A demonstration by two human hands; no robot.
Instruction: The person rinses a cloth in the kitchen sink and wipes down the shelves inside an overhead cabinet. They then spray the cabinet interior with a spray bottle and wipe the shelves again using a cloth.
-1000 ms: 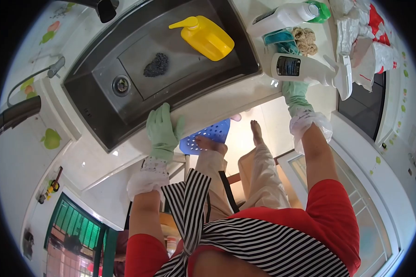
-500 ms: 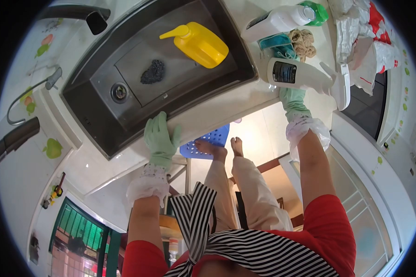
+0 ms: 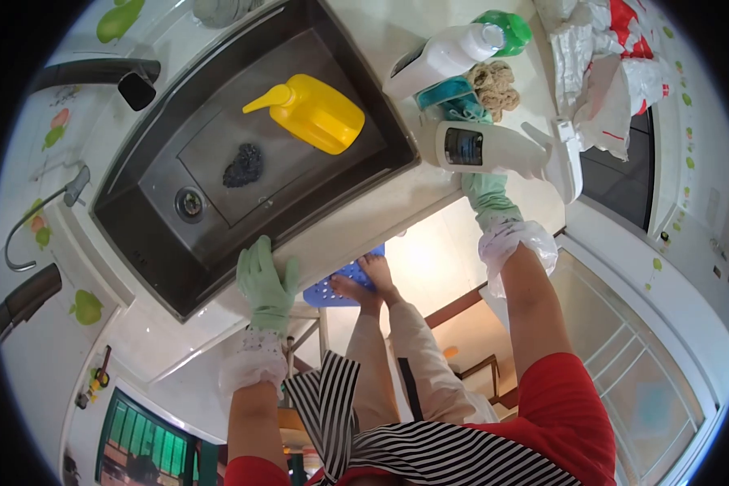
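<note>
My left hand (image 3: 264, 279), in a pale green rubber glove, lies on the counter's front edge beside the sink, fingers stretched out and holding nothing. My right hand (image 3: 489, 199), gloved alike, is at the counter edge by a white spray bottle (image 3: 494, 149) with a dark label. The bottle hides its fingers, so I cannot see whether they grip anything. Inside the dark grey sink (image 3: 150, 267) are a yellow bottle with a long spout (image 3: 320, 115) and a dark scouring pad (image 3: 243, 165), left of the bottle and near the drain (image 3: 190, 204).
Behind the spray bottle stand a white bottle (image 3: 445, 58) and a green-capped bottle (image 3: 506, 32), with a teal item (image 3: 460, 99) and a beige mesh scrubber (image 3: 494, 85). Crumpled plastic bags (image 3: 603, 89) lie at right. A black faucet (image 3: 97, 73) reaches over the sink.
The view has shifted, so the sink and bottles sit further left and lower. Both feet now rest on the blue perforated platform; one was off it before. My hands keep their places on the counter.
</note>
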